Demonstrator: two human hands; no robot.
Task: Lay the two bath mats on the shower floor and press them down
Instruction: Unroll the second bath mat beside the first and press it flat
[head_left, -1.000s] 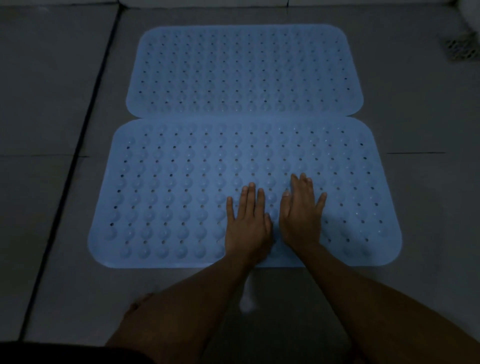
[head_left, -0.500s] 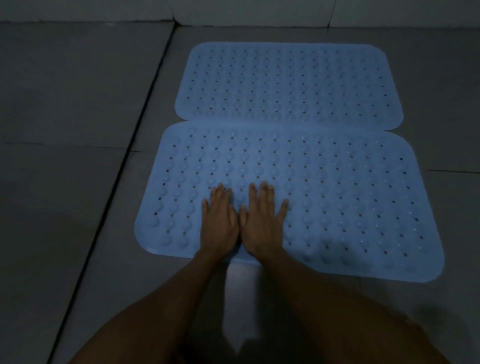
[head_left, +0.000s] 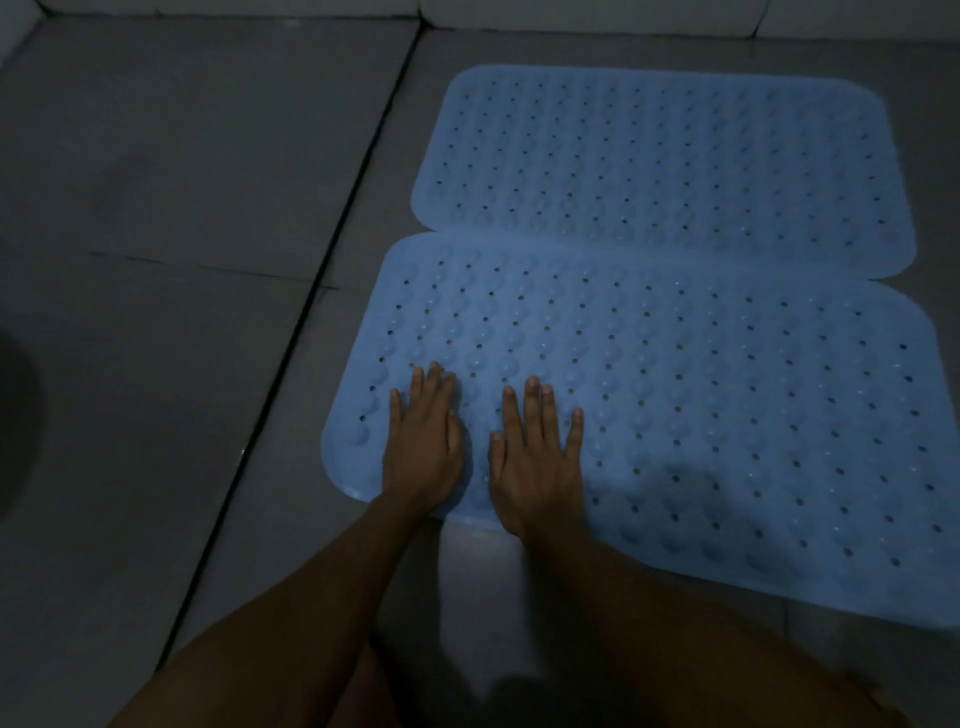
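Note:
Two light blue bath mats with rows of small holes and bumps lie flat on the grey tiled floor, long edges touching. The far mat (head_left: 670, 161) sits toward the wall. On the near mat (head_left: 701, 374), close to its left front corner, my left hand (head_left: 423, 441) rests palm down with fingers spread. My right hand (head_left: 537, 457) lies flat just to the right of it, a small gap between them. Neither hand holds anything.
A dark grout line (head_left: 291, 332) runs diagonally across the floor left of the mats. The pale base of the wall (head_left: 571, 15) runs along the top. My forearms and knees fill the bottom of the view.
Both hands have slid left along the near mat's front edge, from its middle to near its left corner, and have spread slightly apart. The view has swung left.

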